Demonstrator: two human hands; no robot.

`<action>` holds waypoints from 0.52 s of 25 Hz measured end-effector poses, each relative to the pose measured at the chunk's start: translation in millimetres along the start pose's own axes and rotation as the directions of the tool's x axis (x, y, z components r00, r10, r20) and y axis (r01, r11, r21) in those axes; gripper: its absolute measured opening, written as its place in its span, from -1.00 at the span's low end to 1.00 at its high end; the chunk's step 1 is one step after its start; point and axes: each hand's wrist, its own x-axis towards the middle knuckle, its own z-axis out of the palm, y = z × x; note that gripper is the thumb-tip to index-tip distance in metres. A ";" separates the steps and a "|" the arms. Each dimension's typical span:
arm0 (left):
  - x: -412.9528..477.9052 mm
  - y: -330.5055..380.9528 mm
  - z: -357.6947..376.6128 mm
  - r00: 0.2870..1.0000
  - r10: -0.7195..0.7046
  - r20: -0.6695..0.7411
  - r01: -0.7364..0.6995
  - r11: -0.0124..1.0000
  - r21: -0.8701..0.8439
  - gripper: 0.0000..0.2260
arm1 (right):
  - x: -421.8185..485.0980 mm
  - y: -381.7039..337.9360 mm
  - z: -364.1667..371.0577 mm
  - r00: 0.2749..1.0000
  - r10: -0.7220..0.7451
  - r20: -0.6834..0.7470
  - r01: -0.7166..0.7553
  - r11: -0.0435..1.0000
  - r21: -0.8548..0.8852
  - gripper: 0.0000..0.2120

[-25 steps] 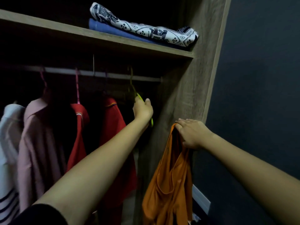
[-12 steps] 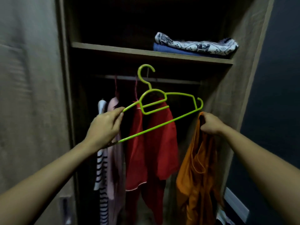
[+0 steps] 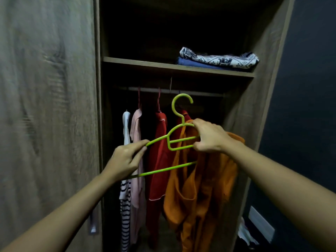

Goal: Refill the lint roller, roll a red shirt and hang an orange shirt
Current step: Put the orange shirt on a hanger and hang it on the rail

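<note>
Left grip (image 3: 125,159) pinches hanger (image 3: 163,171) end; right grip (image 3: 209,137) clutches shirt (image 3: 200,188) at hanger's far shoulder. Best feed that shoulder inside neckline.

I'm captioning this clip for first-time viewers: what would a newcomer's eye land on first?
The lime-green plastic hanger stands out, held mid-frame before the dark open wardrobe. The left hand pinches its left end, and the right hand grips its right side. Under that hand droops the bright orange shirt, with a red garment hanging behind.
</note>
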 end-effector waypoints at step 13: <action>-83.2 -0.4 45.2 0.885 -0.172 0.433 0.214 0.976 -0.049 -0.67 | -35.9 10.5 -47.1 0.910 -0.300 -0.285 0.233 0.941 -0.246 -0.49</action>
